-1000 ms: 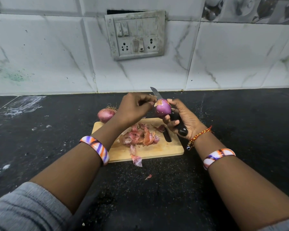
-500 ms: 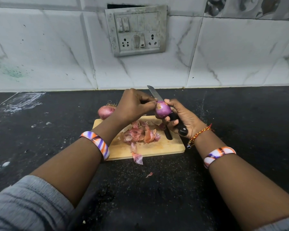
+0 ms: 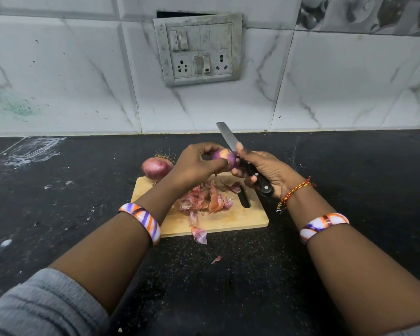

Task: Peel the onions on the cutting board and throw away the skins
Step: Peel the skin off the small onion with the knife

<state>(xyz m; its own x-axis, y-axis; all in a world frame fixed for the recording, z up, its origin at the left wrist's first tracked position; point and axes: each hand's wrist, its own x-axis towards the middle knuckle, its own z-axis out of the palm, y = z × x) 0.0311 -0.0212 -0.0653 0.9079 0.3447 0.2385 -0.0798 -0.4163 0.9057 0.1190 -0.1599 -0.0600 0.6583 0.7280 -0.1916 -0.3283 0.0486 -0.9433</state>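
Observation:
A small purple onion [image 3: 224,158], partly peeled, is held above the wooden cutting board [image 3: 243,218]. My left hand [image 3: 195,164] grips it from the left with curled fingers. My right hand [image 3: 264,170] holds a black-handled knife [image 3: 229,139], blade pointing up and away, with the thumb pressed against the onion. A pile of pinkish onion skins [image 3: 204,200] lies on the board's middle. An unpeeled red onion [image 3: 155,168] with dry roots sits at the board's far left corner.
The board lies on a black speckled counter [image 3: 349,178]. One skin piece [image 3: 199,235] hangs over the board's near edge and a small scrap [image 3: 216,259] lies on the counter. A tiled wall with a switch panel [image 3: 199,49] stands behind.
The onion has turned in my hands, its pale cut end now facing up. The knife blade has risen higher beside the onion.

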